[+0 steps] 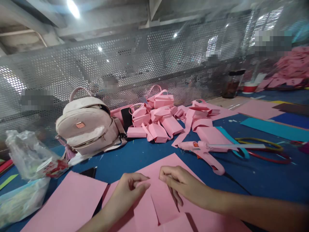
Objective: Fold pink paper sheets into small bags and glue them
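Pink paper sheet (166, 196) lies on the desk (135, 154) (blue); left hand (129, 190) and right hand (180, 182) pinch its fold, fingers together.

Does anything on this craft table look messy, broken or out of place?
Nothing looks damaged or spilled. The finished pink paper bags lie tumbled in a loose heap rather than stacked, and the pink glue gun lies on its side beside them. Both hands, left hand and right hand, pinch the pink sheet.
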A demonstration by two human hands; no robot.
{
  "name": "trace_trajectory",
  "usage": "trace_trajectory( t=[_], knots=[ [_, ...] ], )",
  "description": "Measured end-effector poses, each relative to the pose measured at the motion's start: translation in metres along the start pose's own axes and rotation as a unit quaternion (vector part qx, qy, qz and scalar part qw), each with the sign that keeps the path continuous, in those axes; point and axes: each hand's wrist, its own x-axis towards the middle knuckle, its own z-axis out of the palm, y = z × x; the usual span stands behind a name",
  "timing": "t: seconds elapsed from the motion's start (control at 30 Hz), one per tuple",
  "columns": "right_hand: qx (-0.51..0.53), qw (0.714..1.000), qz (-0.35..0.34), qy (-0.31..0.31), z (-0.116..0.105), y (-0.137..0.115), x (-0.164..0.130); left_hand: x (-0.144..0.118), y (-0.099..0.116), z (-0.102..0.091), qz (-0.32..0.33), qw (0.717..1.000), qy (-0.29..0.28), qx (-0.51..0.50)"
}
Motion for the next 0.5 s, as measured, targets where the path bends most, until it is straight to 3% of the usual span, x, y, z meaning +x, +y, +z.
trace_trajectory(
  t=[0.13, 0.27, 0.4, 0.5],
  knots=[
    [-0.046, 0.999, 0.008, -0.022, -0.003, -0.014, -0.014, -0.001, -0.003, -0.006, 0.038, 0.998, 0.031, 0.046],
    [-0.173, 0.983, 0.061, -0.014, -0.021, -0.018, -0.052, -0.005, -0.005, -0.009, 0.080, 0.986, 0.059, 0.132],
    [-0.208, 0.974, 0.062, 0.066, -0.057, -0.001, -0.098, -0.006, -0.004, -0.009, 0.126, 0.974, 0.046, 0.185],
    [-0.223, 0.953, 0.060, 0.193, -0.085, 0.006, -0.121, -0.005, 0.000, -0.008, 0.150, 0.965, 0.021, 0.214]
  ],
)
